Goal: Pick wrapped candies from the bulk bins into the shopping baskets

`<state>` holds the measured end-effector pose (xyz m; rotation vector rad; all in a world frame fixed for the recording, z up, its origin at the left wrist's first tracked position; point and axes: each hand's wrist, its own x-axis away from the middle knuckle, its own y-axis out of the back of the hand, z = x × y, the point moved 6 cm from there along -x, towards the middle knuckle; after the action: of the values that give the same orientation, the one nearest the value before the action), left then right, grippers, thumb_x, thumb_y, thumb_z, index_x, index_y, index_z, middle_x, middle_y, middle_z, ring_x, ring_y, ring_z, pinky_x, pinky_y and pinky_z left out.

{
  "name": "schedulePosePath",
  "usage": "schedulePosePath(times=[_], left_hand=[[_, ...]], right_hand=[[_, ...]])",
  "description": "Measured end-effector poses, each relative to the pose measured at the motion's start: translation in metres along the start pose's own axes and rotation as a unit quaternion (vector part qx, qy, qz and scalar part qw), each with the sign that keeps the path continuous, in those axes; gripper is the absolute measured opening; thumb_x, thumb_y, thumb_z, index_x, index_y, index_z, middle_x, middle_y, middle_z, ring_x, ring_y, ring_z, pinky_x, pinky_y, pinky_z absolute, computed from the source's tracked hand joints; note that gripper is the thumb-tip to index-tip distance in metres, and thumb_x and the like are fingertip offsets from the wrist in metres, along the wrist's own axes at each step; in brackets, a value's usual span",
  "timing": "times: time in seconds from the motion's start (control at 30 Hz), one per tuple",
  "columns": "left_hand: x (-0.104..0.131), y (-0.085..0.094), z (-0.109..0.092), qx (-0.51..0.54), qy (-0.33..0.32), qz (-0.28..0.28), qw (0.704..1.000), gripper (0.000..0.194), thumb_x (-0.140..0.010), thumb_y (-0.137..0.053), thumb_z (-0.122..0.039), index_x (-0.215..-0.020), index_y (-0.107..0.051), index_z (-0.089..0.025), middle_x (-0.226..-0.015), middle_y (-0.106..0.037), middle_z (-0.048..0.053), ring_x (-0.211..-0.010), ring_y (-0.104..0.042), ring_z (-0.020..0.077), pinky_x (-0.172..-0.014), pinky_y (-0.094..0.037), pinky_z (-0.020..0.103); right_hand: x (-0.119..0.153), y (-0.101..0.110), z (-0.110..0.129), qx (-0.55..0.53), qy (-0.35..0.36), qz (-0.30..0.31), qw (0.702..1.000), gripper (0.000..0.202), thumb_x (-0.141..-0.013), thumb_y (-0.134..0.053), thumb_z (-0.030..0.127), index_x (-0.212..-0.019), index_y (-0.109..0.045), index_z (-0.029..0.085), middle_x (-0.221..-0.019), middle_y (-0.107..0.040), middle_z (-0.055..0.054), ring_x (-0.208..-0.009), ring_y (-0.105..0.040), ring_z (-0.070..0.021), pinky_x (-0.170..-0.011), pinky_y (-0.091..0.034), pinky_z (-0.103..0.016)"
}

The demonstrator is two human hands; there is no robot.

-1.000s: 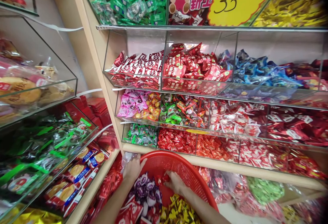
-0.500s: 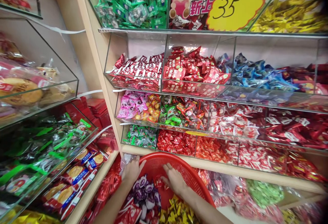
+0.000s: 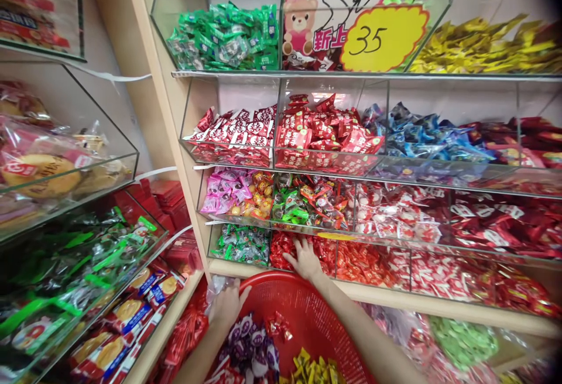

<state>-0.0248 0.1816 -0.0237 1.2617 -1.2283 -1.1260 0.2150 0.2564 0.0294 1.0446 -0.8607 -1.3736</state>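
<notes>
My left hand (image 3: 226, 305) is closed on the left rim of a red plastic basket (image 3: 322, 319), thumb inside and fingers over the edge. A crumpled clear plastic bag (image 3: 216, 287) shows beside its fingertips. My right hand (image 3: 305, 261) reaches past the basket into the bottom-shelf bin of red-wrapped candies (image 3: 322, 249), fingers spread over them. Inside the basket lie purple-and-white wrapped candies (image 3: 252, 340), yellow-wrapped candies (image 3: 314, 366), a small cluster of red candies (image 3: 278, 326) and some red-and-white packets (image 3: 226, 371).
Tiered clear bins of wrapped candy rise ahead, with a yellow price tag (image 3: 381, 38) on top. Green-wrapped candies (image 3: 241, 243) and orange-red candies (image 3: 364, 264) flank my right hand. A wooden ledge (image 3: 373, 291) runs along the front. Packaged biscuits (image 3: 127, 308) fill the left shelf.
My right hand has moved up and forward from inside the basket to the red candy bin, leaving a few red candies in the basket. The left hand keeps its hold on the rim.
</notes>
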Motion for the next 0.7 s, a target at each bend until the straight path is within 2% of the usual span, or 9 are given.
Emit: schedulePosePath(times=[0.1,0.17,0.27,0.37,0.47,0.57,0.7], left_hand=[[0.000,0.001,0.000,0.007,-0.006,0.002,1.000,0.055,-0.085,-0.016,-0.052,-0.107,-0.051,-0.016,-0.084,-0.067,0.014,-0.078,-0.064,0.0264,-0.067,-0.046,0.039],[0.000,0.001,0.000,0.010,-0.009,0.004,1.000,0.055,-0.085,-0.016,-0.052,-0.108,-0.050,-0.015,-0.085,-0.066,0.014,-0.078,-0.064,0.0266,-0.066,-0.046,0.038],[0.000,0.001,0.000,0.009,-0.007,0.003,1.000,0.056,-0.085,-0.015,-0.052,-0.108,-0.050,-0.015,-0.087,-0.066,0.015,-0.079,-0.064,0.0262,-0.065,-0.046,0.036],[0.000,0.000,0.000,0.006,-0.001,0.000,1.000,0.055,-0.085,-0.015,-0.051,-0.109,-0.050,-0.016,-0.089,-0.065,0.016,-0.080,-0.063,0.0259,-0.065,-0.046,0.035],[0.000,-0.001,0.001,0.004,0.006,-0.008,1.000,0.055,-0.085,-0.016,-0.051,-0.110,-0.050,-0.015,-0.088,-0.065,0.016,-0.079,-0.064,0.0258,-0.064,-0.046,0.034],[0.000,-0.001,0.001,0.003,0.003,-0.012,1.000,0.055,-0.085,-0.017,-0.051,-0.110,-0.050,-0.015,-0.089,-0.065,0.015,-0.079,-0.064,0.0256,-0.065,-0.046,0.034],[0.000,-0.001,0.001,0.001,0.002,-0.004,1.000,0.056,-0.084,-0.016,-0.053,-0.107,-0.050,-0.016,-0.087,-0.066,0.015,-0.078,-0.064,0.0260,-0.064,-0.046,0.035]], right_hand=[[-0.001,-0.011,0.009,-0.001,-0.002,0.011,1.000,0.078,-0.072,-0.036,0.068,-0.136,-0.021,0.025,-0.142,-0.018,-0.011,-0.125,-0.021,-0.0355,-0.089,-0.032,-0.052],[-0.001,-0.014,0.016,0.013,-0.002,0.006,1.000,0.084,-0.069,-0.038,0.070,-0.136,-0.020,0.024,-0.143,-0.016,-0.012,-0.126,-0.018,-0.0360,-0.090,-0.030,-0.056],[-0.001,-0.011,0.027,0.056,0.015,-0.029,0.998,0.078,-0.071,-0.045,0.063,-0.135,-0.025,0.021,-0.140,-0.023,-0.015,-0.123,-0.023,-0.0346,-0.092,-0.027,-0.054],[0.000,-0.005,0.040,0.097,0.068,-0.058,0.991,0.064,-0.076,-0.050,0.048,-0.131,-0.032,0.021,-0.131,-0.036,-0.015,-0.116,-0.034,-0.0301,-0.093,-0.028,-0.047],[0.000,-0.009,0.047,0.103,0.092,-0.015,0.990,0.054,-0.077,-0.052,0.040,-0.127,-0.038,0.026,-0.129,-0.039,-0.013,-0.113,-0.038,-0.0284,-0.087,-0.036,-0.042],[-0.002,-0.016,0.044,0.089,0.064,0.038,0.993,0.056,-0.077,-0.054,0.040,-0.128,-0.035,0.031,-0.135,-0.032,-0.012,-0.115,-0.038,-0.0297,-0.081,-0.041,-0.039],[-0.004,-0.018,0.040,0.065,0.058,0.052,0.995,0.056,-0.077,-0.054,0.036,-0.129,-0.034,0.029,-0.134,-0.033,-0.013,-0.111,-0.044,-0.0287,-0.082,-0.041,-0.037]])
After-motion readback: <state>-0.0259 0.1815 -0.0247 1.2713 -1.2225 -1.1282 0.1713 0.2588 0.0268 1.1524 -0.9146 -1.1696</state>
